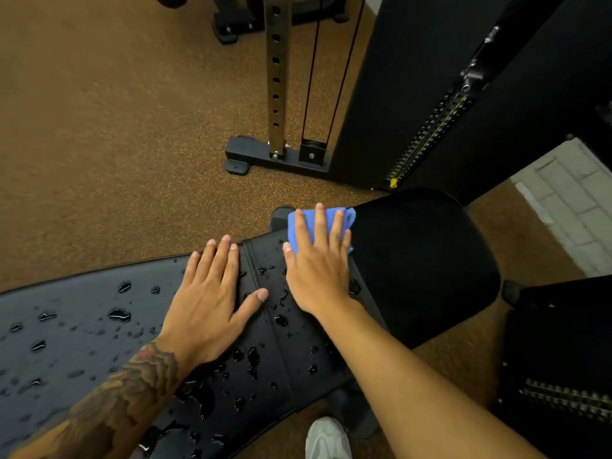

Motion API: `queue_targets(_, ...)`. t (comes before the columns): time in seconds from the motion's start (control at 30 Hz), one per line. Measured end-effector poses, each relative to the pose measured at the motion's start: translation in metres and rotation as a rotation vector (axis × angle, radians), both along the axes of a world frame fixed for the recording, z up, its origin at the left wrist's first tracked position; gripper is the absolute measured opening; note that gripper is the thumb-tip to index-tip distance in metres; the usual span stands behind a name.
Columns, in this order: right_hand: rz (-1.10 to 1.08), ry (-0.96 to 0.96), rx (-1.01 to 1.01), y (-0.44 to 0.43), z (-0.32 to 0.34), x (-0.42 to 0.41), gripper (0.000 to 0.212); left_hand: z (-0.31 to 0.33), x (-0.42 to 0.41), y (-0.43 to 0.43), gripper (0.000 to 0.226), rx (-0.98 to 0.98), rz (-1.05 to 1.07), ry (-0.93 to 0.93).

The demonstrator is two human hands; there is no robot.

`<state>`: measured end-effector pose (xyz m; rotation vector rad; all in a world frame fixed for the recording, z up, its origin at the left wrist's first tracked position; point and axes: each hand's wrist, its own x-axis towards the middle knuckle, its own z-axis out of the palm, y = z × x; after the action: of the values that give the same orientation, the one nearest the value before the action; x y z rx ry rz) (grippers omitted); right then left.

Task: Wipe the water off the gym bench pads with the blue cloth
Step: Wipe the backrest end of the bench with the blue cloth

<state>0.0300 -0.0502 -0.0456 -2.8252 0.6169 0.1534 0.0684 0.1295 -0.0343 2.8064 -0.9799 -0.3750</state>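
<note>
The long black bench pad (82, 342) runs from the lower left toward the centre and is covered with water drops. A second black pad, the seat (420, 260), lies to its right and looks dry. My right hand (318, 270) lies flat with fingers spread, pressing the folded blue cloth (344, 220) onto the far edge of the pads where they meet. Flat on the wet long pad, just left of the seam, rests my left hand (212, 293), fingers spread and holding nothing.
A cable machine with a perforated steel post (276, 77), black base (275, 157) and weight stack (430, 134) stands behind the bench. Speckled brown rubber floor (99, 127) stretches to the left. A white shoe (328, 438) shows below the bench. More black equipment (559, 359) stands at right.
</note>
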Motion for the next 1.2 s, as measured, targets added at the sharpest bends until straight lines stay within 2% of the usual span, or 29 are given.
queue_targets(0.1,0.145,-0.064,0.032,0.005,-0.004,-0.023,0.061,-0.006,0.0,0.003,0.089,-0.028,-0.025,-0.028)
queue_targets(0.23,0.232,-0.041,0.05,0.016,-0.002,-0.082,0.059,-0.011,0.002,0.006,0.089,-0.025,-0.053,-0.065)
queue_targets(0.3,0.176,-0.018,0.017,0.019,0.0,-0.118,0.059,-0.01,0.003,0.005,0.09,-0.028,-0.063,-0.058)
queue_targets(0.43,-0.086,0.074,-0.116,0.004,0.005,-0.16,0.064,-0.006,0.007,0.005,0.093,-0.013,-0.079,-0.042)
queue_targets(0.53,-0.204,0.109,-0.115,-0.011,0.007,-0.134,0.072,-0.002,0.007,0.005,0.095,0.01,-0.082,-0.031)
queue_targets(0.67,-0.295,0.043,-0.085,-0.013,0.001,-0.048,0.078,0.001,0.009,0.002,0.096,0.029,-0.072,-0.021)
queue_targets(0.8,-0.081,-0.045,-0.073,0.006,-0.006,0.001,0.069,0.002,0.014,0.004,0.098,0.067,-0.099,0.008)
queue_targets(0.93,0.289,-0.081,-0.011,0.01,-0.002,-0.05,0.063,0.005,0.018,0.008,0.101,0.058,-0.12,0.047)
queue_targets(1.0,0.359,-0.065,0.01,-0.003,-0.002,-0.085,0.061,0.007,0.02,0.008,0.103,0.076,-0.131,0.066)
queue_targets(1.1,0.164,-0.064,-0.026,-0.031,-0.003,-0.096,0.06,0.011,0.022,0.007,0.105,0.08,-0.129,0.096)
queue_targets(1.2,-0.079,-0.061,-0.082,-0.041,-0.005,-0.051,0.06,0.013,0.022,0.007,0.105,0.105,-0.133,0.103)
